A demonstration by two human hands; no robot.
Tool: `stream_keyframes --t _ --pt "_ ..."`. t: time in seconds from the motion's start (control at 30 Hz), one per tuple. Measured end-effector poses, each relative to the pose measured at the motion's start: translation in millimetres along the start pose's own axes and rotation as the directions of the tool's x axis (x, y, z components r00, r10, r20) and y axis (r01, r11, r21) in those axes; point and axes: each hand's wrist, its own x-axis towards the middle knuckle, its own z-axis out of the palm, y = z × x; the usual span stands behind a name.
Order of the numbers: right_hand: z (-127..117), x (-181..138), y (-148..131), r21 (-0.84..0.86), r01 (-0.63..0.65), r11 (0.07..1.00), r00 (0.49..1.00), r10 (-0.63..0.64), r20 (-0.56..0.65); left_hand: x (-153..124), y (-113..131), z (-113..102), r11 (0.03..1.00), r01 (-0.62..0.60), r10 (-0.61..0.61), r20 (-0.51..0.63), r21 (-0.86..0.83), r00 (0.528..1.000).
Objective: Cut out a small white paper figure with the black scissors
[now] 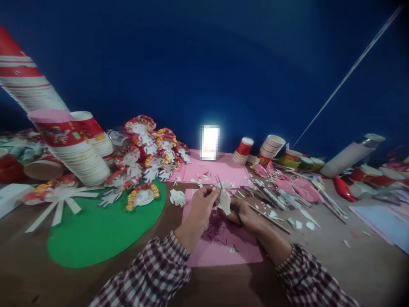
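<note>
1. Pinching a white paper piece [225, 202] by its left edge, the thumb and fingers of the left hand [201, 208] are drawn close together.
2. Curled around the dark handle of the scissors [219, 182], the right hand [249, 214] sits just right of the paper; its fingertips are partly hidden, so I cannot tell whether they touch the sheet too.
3. The paper lies between the two hands, its longer axis running roughly near to far. The scissors' blades rise at its far left end, pointing far and slightly left, close beside the left fingertips. How wide the blades stand is too small to tell.
4. Below both hands, a pink sheet [240, 255] carries dark scraps or marks, too blurred to separate, and a small coloured scrap near its right side.
5. Just left of the pink sheet lies a loose white paper cut-out [177, 198]; farther left, a green paper sheet [96, 251] bears a paper face with a ruffled red-and-yellow border [143, 198].
6. To the right, marker pens [266, 189] and white scraps spread over the table [319, 264].
7. Farther out stand stacked paper cups [244, 148], before a blue wall [191, 64].
</note>
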Motion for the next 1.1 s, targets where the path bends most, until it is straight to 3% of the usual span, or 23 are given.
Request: stream_keyframes --t 0.67,0.97,1.1 --pt "5.3 0.4 2.1 -0.045 0.027 0.999 0.997 -0.030 -0.070 0.7 -5.1 -1.6 1.000 -0.002 0.002 -0.005 -0.013 1.000" --pt "4.2 2.1 0.2 -0.017 0.023 1.000 0.997 -0.025 -0.071 -8.2 8.0 4.5 0.994 0.099 -0.101 -0.034 -0.052 0.994" --pt "2.7 2.2 -1.2 -0.013 0.055 0.998 0.996 -0.056 -0.064 -7.0 10.8 3.2 0.998 0.040 -0.041 -0.026 -0.045 0.999"
